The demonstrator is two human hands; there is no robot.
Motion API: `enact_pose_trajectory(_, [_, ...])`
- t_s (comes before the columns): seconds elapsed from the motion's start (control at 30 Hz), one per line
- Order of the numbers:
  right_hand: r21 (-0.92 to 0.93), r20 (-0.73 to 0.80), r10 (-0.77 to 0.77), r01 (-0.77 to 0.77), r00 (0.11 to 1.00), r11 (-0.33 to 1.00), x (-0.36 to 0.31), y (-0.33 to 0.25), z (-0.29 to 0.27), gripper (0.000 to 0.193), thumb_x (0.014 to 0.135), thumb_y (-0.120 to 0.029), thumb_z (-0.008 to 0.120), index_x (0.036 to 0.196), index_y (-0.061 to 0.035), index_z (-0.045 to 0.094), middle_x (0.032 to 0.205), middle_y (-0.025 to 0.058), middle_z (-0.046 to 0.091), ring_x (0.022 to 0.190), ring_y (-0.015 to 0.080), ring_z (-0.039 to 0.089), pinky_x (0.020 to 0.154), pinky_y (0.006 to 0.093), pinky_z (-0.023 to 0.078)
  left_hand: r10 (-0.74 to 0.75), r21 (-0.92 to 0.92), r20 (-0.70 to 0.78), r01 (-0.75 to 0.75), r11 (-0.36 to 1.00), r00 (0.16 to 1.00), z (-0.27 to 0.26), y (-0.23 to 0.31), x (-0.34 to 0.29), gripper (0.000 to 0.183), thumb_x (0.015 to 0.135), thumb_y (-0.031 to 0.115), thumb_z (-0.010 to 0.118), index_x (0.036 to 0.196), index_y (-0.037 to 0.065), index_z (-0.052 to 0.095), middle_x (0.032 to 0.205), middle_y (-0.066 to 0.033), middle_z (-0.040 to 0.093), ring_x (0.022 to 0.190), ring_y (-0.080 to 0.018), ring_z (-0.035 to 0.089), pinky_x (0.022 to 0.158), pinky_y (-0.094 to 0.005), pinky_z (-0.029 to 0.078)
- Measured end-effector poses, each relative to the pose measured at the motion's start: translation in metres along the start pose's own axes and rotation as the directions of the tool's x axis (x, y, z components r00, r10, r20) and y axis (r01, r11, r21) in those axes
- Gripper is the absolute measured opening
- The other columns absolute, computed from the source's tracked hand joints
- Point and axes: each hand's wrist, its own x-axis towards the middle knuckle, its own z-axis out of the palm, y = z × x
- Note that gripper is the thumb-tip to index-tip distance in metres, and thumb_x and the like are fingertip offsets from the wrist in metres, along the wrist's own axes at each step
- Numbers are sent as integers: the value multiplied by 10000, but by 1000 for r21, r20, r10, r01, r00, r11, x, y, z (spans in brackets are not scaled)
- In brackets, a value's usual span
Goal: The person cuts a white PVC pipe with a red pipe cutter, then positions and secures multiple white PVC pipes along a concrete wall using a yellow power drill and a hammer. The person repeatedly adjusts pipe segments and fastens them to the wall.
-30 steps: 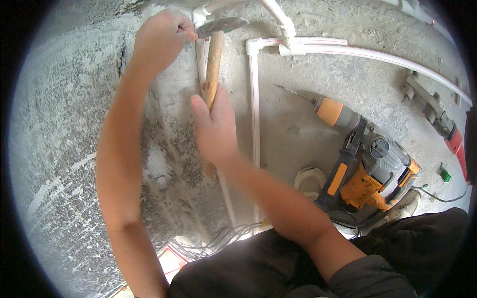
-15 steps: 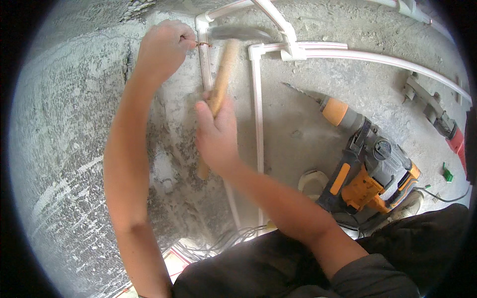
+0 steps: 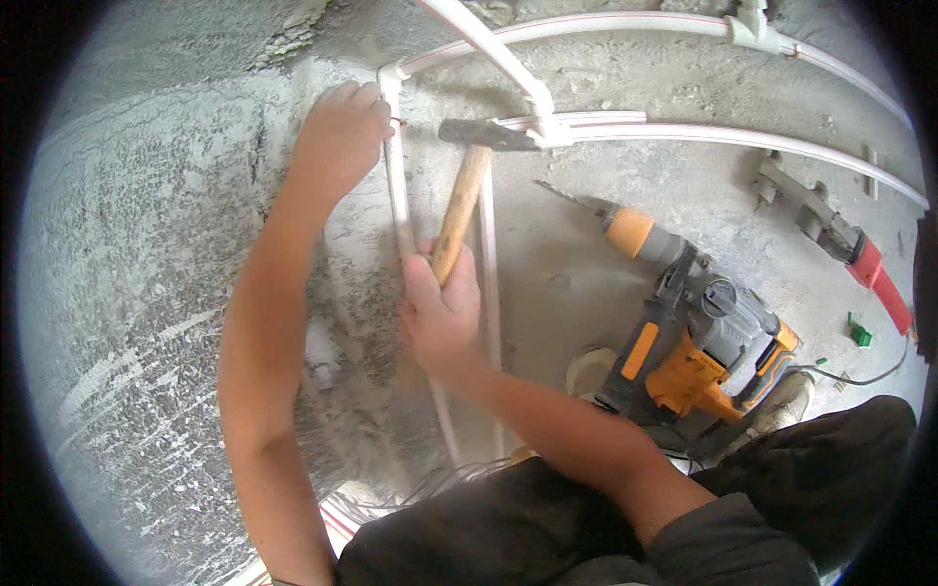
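My right hand is wrapped round the wooden handle of a hammer. Its dark metal head lies to the right of a white pipe and apart from it, overlapping other pipes in the view. At the upper end of that pipe, just below an elbow fitting, my left hand is closed against the rough wall. A thin copper-coloured wire pokes out from its fingertips across the pipe; the rest of the wire is hidden by the fingers.
An orange and grey rotary hammer drill with a long bit lies on the concrete floor to the right. Beyond it is a red-handled angle grinder. More white pipes run along the far side. Grey cables coil near my legs.
The hammer has swung back to the right and nearer, away from the pipe; its head was blurred before. My left hand stays by the pipe. The whole view has shifted slightly.
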Motion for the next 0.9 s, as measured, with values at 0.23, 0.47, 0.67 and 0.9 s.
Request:
enact_pose_trajectory(0.23, [-141, 12, 243, -239, 970, 961, -59, -56, -34, 310, 1054, -234, 569, 1314, -93, 475, 770, -13, 516, 561, 88, 464, 491, 278, 400, -210, 103, 141, 197, 975, 967, 4, 24, 12, 166, 862, 185, 712, 941, 46, 757, 959, -122, 705, 1000, -304, 661, 893, -449, 517])
enact_pose_trajectory(0.47, [-473, 195, -107, 189, 975, 861, -81, -104, -76, 387, 1044, -283, 627, 1319, -36, 512, 923, 130, 622, 804, 212, 635, 737, 390, 528, -356, 133, -52, 360, 923, 933, -27, 75, 8, 275, 922, 188, 688, 1162, 59, 726, 1176, -163, 643, 1130, -313, 615, 927, -460, 503])
enact_pose_trajectory(0.67, [-737, 316, -483, 532, 817, 418, -76, -217, -120, 411, 1000, -288, 709, 1295, -36, 573, 850, 86, 686, 741, 165, 639, 703, 345, 541, -435, -394, 315, 533, 748, 843, -26, 235, -10, 559, 977, 425, 682, 1315, -16, 618, 1345, -226, 639, 1307, -354, 588, 1108, -498, 448])
enact_pose_trajectory(0.9, [-805, 594, -266, 559, 759, -199, -70, -278, -169, 459, 939, -230, 753, 1320, -23, 600, 800, 183, 652, 696, 328, 665, 667, 408, 523, -658, -321, 329, 736, 596, 677, 54, 271, -61, 812, 830, 77, 725, 1535, -13, 333, 1348, -238, 503, 1183, -455, 550, 967, -502, 518])
